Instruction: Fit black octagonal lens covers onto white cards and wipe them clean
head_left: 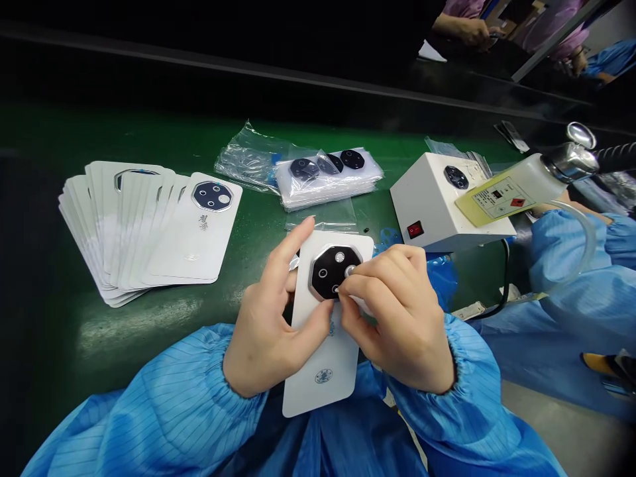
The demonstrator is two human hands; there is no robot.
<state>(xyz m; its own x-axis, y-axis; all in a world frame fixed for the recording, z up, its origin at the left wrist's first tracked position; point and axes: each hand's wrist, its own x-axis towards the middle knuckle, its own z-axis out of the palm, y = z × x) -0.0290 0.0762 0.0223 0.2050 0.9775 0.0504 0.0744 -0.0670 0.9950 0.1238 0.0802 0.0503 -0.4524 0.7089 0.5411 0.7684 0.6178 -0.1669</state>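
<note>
A white phone back cover [320, 351] is tilted in front of my body, with a black octagonal camera plate [330, 268] in a silver rim at its upper end. My left hand [275, 318] grips the cover's left side, thumb on its face beside the plate and forefinger stretched upward. Over the plate's lower right, my right hand [397, 315] has its fingertips pinched together, touching the plate near a lens ring. Whatever those fingertips may hold is too small or hidden to make out.
A fanned stack of white back covers [183, 245] lies at left. Behind my hands are bagged black camera plates [328, 175]. On the right stand a white switch box [427, 199] and a tilted bottle of yellowish liquid [511, 189]. A co-worker's blue sleeve [561, 245] is beyond them.
</note>
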